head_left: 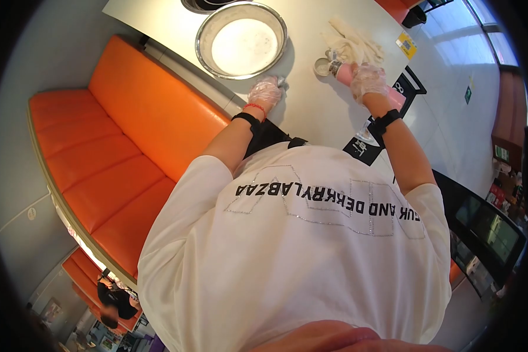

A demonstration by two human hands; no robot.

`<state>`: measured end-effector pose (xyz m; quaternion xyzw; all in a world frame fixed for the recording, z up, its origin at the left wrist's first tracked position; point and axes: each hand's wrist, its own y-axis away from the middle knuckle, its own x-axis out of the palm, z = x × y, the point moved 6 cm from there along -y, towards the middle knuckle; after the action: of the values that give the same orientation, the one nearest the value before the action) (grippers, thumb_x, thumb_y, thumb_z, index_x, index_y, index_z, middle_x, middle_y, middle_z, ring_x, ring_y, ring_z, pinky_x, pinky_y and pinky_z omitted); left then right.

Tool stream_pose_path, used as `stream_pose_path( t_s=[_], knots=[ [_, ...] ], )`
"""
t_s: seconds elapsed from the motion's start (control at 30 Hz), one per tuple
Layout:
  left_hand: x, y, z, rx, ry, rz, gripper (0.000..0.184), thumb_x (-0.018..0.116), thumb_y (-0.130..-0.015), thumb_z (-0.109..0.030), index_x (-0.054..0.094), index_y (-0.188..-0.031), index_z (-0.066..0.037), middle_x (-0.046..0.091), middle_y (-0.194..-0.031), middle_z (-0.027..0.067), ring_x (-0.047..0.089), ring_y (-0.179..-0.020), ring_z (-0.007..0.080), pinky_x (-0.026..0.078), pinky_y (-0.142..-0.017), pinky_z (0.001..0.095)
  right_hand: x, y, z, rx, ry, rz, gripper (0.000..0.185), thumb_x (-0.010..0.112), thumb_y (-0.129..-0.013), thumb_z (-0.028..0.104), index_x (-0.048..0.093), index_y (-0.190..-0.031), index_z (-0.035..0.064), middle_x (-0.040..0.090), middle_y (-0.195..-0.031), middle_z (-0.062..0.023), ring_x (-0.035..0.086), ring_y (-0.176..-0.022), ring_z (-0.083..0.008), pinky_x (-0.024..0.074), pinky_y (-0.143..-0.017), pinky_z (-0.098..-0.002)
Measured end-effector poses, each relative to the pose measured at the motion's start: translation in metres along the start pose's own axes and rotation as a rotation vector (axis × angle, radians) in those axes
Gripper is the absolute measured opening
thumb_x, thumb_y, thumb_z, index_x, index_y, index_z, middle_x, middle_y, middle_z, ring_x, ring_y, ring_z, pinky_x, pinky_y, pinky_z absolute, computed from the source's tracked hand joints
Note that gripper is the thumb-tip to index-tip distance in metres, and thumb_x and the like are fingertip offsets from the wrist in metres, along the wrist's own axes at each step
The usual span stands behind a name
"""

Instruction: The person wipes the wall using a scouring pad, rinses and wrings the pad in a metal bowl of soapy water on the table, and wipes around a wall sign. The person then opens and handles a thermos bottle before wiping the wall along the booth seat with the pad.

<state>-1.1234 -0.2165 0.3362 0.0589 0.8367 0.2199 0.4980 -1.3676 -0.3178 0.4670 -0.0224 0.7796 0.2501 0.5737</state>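
My left hand (266,92), in a clear plastic glove, is closed round a small silvery piece (281,81) at the near edge of the white table (302,111). Most of that piece is hidden by the fingers. My right hand (368,81), gloved the same way, wraps round a pink bottle (345,74) with a metallic neck, which lies tilted over the table. Beside the neck is a small round metal cup or cap (321,66); whether it is joined to the bottle I cannot tell. A crumpled cream cloth (358,44) lies just beyond the right hand.
A large steel bowl (200,50) with white contents stands beyond my left hand, with a dark round vessel (208,4) behind it. A yellow card (406,45) lies at the table's right side. An orange bench (152,94) runs along the left. A person (117,302) sits in the background.
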Motion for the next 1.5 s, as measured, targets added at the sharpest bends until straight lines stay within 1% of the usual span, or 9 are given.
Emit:
stream_pose_path(
  t_s=[0.07, 0.17, 0.27, 0.37, 0.77, 0.9, 1.0, 1.27, 1.5],
  knots=[
    [0.004, 0.002, -0.001, -0.051, 0.018, 0.044, 0.042, 0.059, -0.091, -0.043, 0.068, -0.114, -0.01, 0.069, -0.116, 0.0167, 0.064, -0.112, 0.0357, 0.05, -0.096, 0.0466, -0.003, 0.002, 0.0, -0.019, -0.001, -0.026, 0.03, 0.057, -0.088, 0.015, 0.061, -0.117, 0.0114, 0.066, -0.114, -0.0137, 0.064, -0.112, -0.0318, 0.047, -0.094, -0.0454],
    [0.015, -0.002, 0.0, -0.053, 0.025, 0.051, 0.043, 0.059, -0.09, -0.039, 0.065, -0.114, -0.004, 0.067, -0.117, 0.021, 0.062, -0.113, 0.0386, 0.048, -0.1, 0.0441, 0.002, -0.001, 0.0, -0.03, 0.016, -0.024, 0.032, 0.058, -0.087, 0.014, 0.059, -0.119, 0.0116, 0.066, -0.112, -0.0139, 0.064, -0.111, -0.0317, 0.048, -0.093, -0.0447],
    [0.025, -0.012, -0.003, -0.057, -0.026, 0.13, 0.048, 0.057, -0.091, -0.042, 0.062, -0.123, -0.006, 0.065, -0.124, 0.0198, 0.06, -0.117, 0.0378, 0.047, -0.102, 0.0437, 0.013, -0.008, -0.002, -0.022, 0.028, -0.034, 0.031, 0.057, -0.089, 0.014, 0.059, -0.119, 0.012, 0.066, -0.113, -0.0139, 0.064, -0.111, -0.0314, 0.0477, -0.094, -0.0447],
    [0.021, -0.01, -0.001, -0.089, -0.059, 0.093, 0.044, 0.056, -0.093, -0.043, 0.067, -0.118, -0.008, 0.067, -0.123, 0.0169, 0.062, -0.116, 0.0342, 0.048, -0.101, 0.0426, 0.01, -0.008, 0.001, -0.018, 0.023, -0.02, 0.028, 0.056, -0.09, 0.014, 0.059, -0.118, 0.012, 0.065, -0.113, -0.014, 0.064, -0.111, -0.0318, 0.0473, -0.094, -0.0449],
    [0.032, -0.021, 0.001, -0.064, -0.07, 0.132, 0.052, 0.055, -0.093, -0.048, 0.063, -0.122, -0.006, 0.065, -0.125, 0.0188, 0.062, -0.117, 0.0345, 0.048, -0.101, 0.0437, 0.015, -0.015, -0.003, -0.014, -0.015, -0.008, 0.027, 0.058, -0.089, 0.014, 0.059, -0.116, 0.0104, 0.065, -0.114, -0.0158, 0.065, -0.11, -0.034, 0.0464, -0.095, -0.0457],
    [0.04, -0.027, 0.005, -0.074, -0.057, 0.152, 0.052, 0.055, -0.093, -0.047, 0.063, -0.123, -0.006, 0.065, -0.126, 0.0185, 0.061, -0.119, 0.0343, 0.048, -0.101, 0.0438, 0.017, -0.017, -0.003, -0.028, -0.01, -0.028, 0.027, 0.057, -0.089, 0.014, 0.06, -0.116, 0.0104, 0.066, -0.114, -0.0163, 0.065, -0.109, -0.0346, 0.0465, -0.095, -0.0464],
    [0.038, -0.023, 0.003, -0.102, -0.049, 0.171, 0.051, 0.054, -0.094, -0.046, 0.062, -0.124, -0.006, 0.064, -0.127, 0.0184, 0.06, -0.12, 0.0343, 0.048, -0.102, 0.0442, 0.014, -0.016, -0.002, 0.015, -0.025, 0.035, 0.028, 0.056, -0.092, 0.017, 0.064, -0.118, 0.0114, 0.066, -0.123, -0.0137, 0.062, -0.118, -0.0319, 0.0427, -0.101, -0.0488],
    [0.035, -0.023, -0.002, -0.112, -0.048, 0.189, 0.046, 0.054, -0.095, -0.04, 0.061, -0.126, -0.007, 0.062, -0.131, 0.0176, 0.06, -0.121, 0.034, 0.049, -0.101, 0.0449, 0.019, -0.019, -0.005, 0.015, -0.031, 0.052, 0.029, 0.055, -0.093, 0.018, 0.063, -0.12, 0.0117, 0.066, -0.124, -0.0133, 0.062, -0.119, -0.0317, 0.0421, -0.102, -0.0499],
    [0.043, -0.031, 0.001, -0.128, -0.033, 0.183, 0.045, 0.056, -0.094, -0.038, 0.061, -0.127, -0.007, 0.063, -0.13, 0.0173, 0.06, -0.12, 0.0336, 0.049, -0.102, 0.0446, 0.028, -0.023, -0.008, 0.004, -0.009, 0.048, 0.03, 0.055, -0.093, 0.018, 0.062, -0.121, 0.0114, 0.066, -0.123, -0.0136, 0.063, -0.117, -0.0315, 0.0422, -0.101, -0.0505]
  ],
)
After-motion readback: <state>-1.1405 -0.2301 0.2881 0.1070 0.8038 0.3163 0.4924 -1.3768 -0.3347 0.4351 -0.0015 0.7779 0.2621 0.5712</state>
